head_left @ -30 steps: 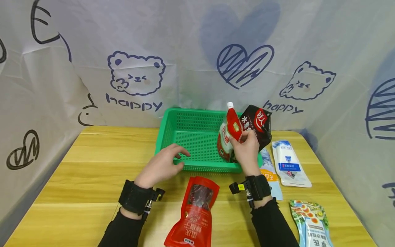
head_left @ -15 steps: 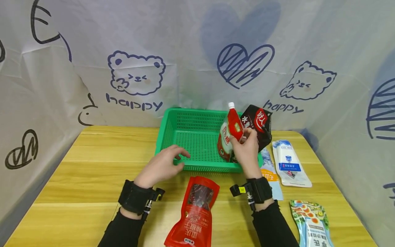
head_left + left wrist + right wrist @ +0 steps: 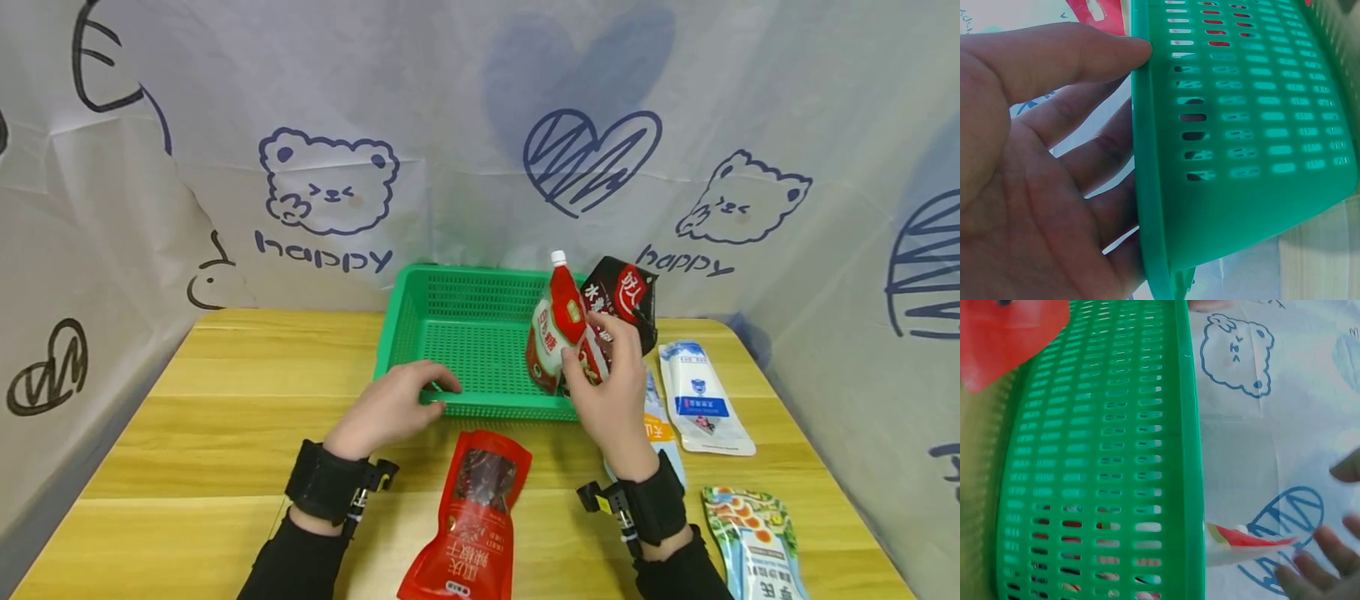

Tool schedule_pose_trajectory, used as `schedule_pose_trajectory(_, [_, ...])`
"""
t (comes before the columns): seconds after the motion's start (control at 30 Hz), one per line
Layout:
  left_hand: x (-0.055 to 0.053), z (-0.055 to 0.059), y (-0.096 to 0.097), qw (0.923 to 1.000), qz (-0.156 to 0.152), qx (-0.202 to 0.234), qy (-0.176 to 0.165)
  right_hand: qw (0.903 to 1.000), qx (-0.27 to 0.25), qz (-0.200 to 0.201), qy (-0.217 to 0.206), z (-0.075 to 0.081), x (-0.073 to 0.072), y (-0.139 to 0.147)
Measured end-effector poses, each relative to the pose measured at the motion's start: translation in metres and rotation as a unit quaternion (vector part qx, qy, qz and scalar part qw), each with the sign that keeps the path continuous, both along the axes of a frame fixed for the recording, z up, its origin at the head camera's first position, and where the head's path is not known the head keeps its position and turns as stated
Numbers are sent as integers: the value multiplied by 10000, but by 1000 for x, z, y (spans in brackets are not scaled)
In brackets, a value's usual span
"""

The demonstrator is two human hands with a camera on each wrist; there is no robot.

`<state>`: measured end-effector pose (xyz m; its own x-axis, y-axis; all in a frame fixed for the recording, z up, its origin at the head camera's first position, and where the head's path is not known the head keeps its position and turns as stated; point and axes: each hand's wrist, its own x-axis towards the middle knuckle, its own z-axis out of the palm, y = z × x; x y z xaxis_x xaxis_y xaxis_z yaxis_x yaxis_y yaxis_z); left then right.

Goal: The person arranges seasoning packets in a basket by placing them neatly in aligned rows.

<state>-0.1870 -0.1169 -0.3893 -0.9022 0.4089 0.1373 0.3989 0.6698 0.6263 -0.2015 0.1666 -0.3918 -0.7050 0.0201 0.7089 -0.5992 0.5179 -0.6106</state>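
A green slotted plastic basket [image 3: 495, 403] stands at the back of the table. My left hand [image 3: 390, 408] straddles its front rim loosely, thumb outside and fingers inside; in the left wrist view the thumb tip touches the rim [image 3: 1147, 125]. Upright in the basket's right end stands a red and white spouted sugar pouch [image 3: 546, 337]. Behind it leans a black seasoning pouch [image 3: 611, 287]. My right hand [image 3: 611, 404] is beside both pouches, fingers apart and relaxed; its fingers [image 3: 1335, 547] hold nothing in the right wrist view.
A red bag of dried chillies [image 3: 480, 517] lies in front of the basket. At the right lie a blue and white packet [image 3: 697, 396], a pale packet with an orange band [image 3: 660, 433] and a colourful pouch [image 3: 757, 542]. A white cloth with drawings [image 3: 465, 183] hangs behind.
My right hand has let go of the sugar pouch and drawn slightly right and toward me, its fingers spreading. The sugar pouch stays upright in the basket. My left hand keeps its place.
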Motion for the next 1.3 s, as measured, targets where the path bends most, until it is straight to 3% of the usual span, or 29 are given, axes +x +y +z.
schedule_pose_trajectory(0.17, [1,-1,1,10000,-16,66,-8,9960,545,332,620,-6,11,2])
schedule_pose_trajectory(0.27, [2,-2,-1,9999,-35,130,55,9933,698,533,751,-9,14,4])
schedule_pose_trajectory(0.4, [3,-1,-4,9995,-3,142,283,9852,1240,1116,406,-14,15,4])
schedule_pose_trajectory(0.57, [7,-2,-7,9981,107,-20,612,9597,2306,1599,-177,-22,16,2])
schedule_pose_trajectory(0.8, [17,-5,-4,9904,530,-229,1255,9442,2847,1542,-606,-27,15,2])
schedule_pose_trajectory(0.97, [28,-9,-2,9812,961,197,1662,9376,3069,1455,-748,-27,13,3])
schedule_pose_trajectory(1.13, [43,-17,1,9737,1304,781,1696,9363,3092,1451,-820,-26,11,4])
schedule_pose_trajectory(1.3, [58,-23,8,9773,1335,797,1440,9359,3086,1431,-914,-24,11,6])
